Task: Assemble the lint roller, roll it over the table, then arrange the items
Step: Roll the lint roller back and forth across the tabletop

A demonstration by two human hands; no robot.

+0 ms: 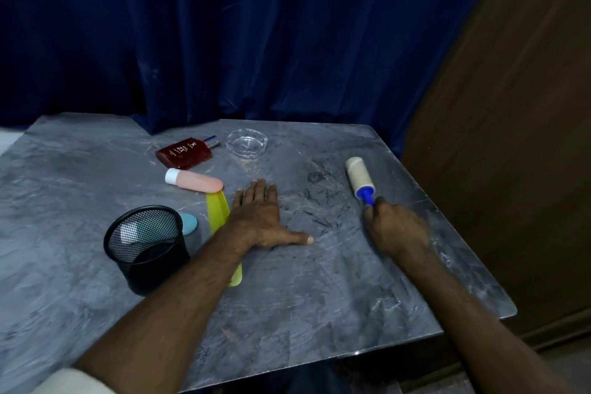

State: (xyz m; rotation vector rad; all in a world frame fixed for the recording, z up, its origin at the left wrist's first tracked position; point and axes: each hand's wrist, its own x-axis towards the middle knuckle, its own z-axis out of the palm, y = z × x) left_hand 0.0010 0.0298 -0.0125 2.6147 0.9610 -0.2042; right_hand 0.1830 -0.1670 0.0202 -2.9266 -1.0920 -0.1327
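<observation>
Grey marbled stone makes up the table (319, 297) that fills the lower two thirds of the frame, with a dark blue curtain (256, 35) hanging behind it and a brown wooden panel (511, 121) along the right edge.

At right of centre, the right hand (396, 227) is curled closed around the blue handle of the lint roller (359, 181). The roller's pale beige sticky drum lies on the tabletop, pointing toward the upper left of the frame, with the handle running down into the fist. Dark scuffs or lint marks show on the surface just left of the drum.

Near the middle of the frame, the left hand (262, 217) rests flat on the table, palm down, fingers together and thumb spread out to the right; it grips nothing. Its forearm crosses over a yellow plastic piece (219, 208), long and flat, which shows above the wrist and again below the arm.

To the lower left stands a black mesh cup (147, 246), upright and open at the top. A light blue rounded object (189, 223) lies just behind it, partly hidden by the rim.

Farther up, a pink tube with a white cap (193, 182) lies on its side, touching the top of the yellow piece. Above that lies a dark red flat bottle (185, 153), and just to its right sits a clear glass ashtray (246, 142).
</observation>
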